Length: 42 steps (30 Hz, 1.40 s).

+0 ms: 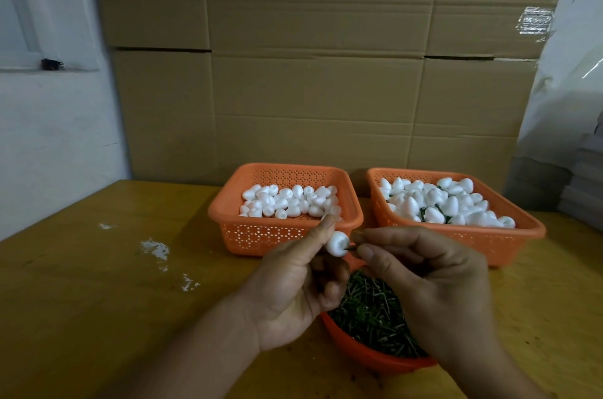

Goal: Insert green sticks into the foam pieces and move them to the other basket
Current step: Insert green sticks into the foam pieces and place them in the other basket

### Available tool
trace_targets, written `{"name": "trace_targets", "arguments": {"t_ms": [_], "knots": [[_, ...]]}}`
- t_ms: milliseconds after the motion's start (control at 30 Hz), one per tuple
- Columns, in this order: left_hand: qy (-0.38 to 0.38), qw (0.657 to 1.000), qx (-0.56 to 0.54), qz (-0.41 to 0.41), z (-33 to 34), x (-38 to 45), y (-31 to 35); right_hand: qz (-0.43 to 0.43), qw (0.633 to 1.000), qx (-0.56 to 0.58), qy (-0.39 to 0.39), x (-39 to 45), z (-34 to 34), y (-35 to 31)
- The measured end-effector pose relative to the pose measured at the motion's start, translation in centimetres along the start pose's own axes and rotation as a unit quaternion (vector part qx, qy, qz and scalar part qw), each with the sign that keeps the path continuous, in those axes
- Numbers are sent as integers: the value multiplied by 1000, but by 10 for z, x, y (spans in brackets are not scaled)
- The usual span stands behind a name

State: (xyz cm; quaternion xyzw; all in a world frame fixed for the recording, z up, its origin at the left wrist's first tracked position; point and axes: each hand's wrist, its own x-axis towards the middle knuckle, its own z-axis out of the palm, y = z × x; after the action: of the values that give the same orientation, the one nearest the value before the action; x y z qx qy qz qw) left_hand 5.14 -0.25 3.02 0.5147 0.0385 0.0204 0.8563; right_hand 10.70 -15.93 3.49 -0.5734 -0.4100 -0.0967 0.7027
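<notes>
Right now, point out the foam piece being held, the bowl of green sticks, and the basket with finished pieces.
foam piece [337, 243], head view, its rounded white side.
bowl of green sticks [365, 355], head view, its orange rim.
basket with finished pieces [483, 243], head view, its front wall.

Bare hands [293, 287], bare forearms, sleeves unseen.

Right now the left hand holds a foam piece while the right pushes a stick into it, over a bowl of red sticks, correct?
Not quite: the head view shows the sticks in the bowl are green. The left hand holds the foam piece; the right hand pushes the stick.
</notes>
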Motion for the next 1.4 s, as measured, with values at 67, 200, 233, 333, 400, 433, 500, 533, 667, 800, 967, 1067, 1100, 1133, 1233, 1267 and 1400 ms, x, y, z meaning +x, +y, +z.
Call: {"name": "trace_targets", "arguments": {"t_ms": [67,200,233,333,400,433,500,533,667,800,967,1067,1100,1133,1233,1267,1400], "knots": [[-1,1000,5,3,1,0,0,-36,999,-40,7,-3,1,2],[-3,1000,15,6,3,-2,-2,-123,967,-222,24,-7,-1,7],[-1,1000,17,5,4,-2,-2,-139,956,-256,27,-7,-1,7],[13,1000,17,8,5,-3,-2,-156,940,-302,32,-7,0,6],[16,1000,18,14,5,-3,-2,-151,935,-318,29,-6,0,6],[18,1000,17,18,5,-3,-2,-143,936,-321,24,-6,-1,5],[23,999,22,30,5,-2,-3,-109,944,-311,10,-7,-2,4],[25,999,28,36,5,-2,-4,-87,949,-302,3,-7,-2,3],[39,995,64,64,4,0,-5,-18,955,-293,-34,-7,-4,4],[53,985,118,116,4,0,-7,-1,954,-294,-56,-7,-4,3],[50,965,170,191,4,2,-10,6,952,-304,-39,-8,-3,3],[34,959,189,207,3,3,-10,10,956,-289,-36,-8,-3,0],[31,957,195,210,3,3,-11,11,958,-286,-36,-7,-3,-1],[31,955,202,215,2,3,-11,11,958,-284,-36,-7,-3,-1],[33,946,228,229,2,3,-13,5,957,-287,-37,-8,-2,0],[35,942,238,236,2,3,-13,4,957,-287,-36,-8,-2,0],[41,923,279,262,4,2,-14,7,963,-268,-30,-9,-1,-1]]}}
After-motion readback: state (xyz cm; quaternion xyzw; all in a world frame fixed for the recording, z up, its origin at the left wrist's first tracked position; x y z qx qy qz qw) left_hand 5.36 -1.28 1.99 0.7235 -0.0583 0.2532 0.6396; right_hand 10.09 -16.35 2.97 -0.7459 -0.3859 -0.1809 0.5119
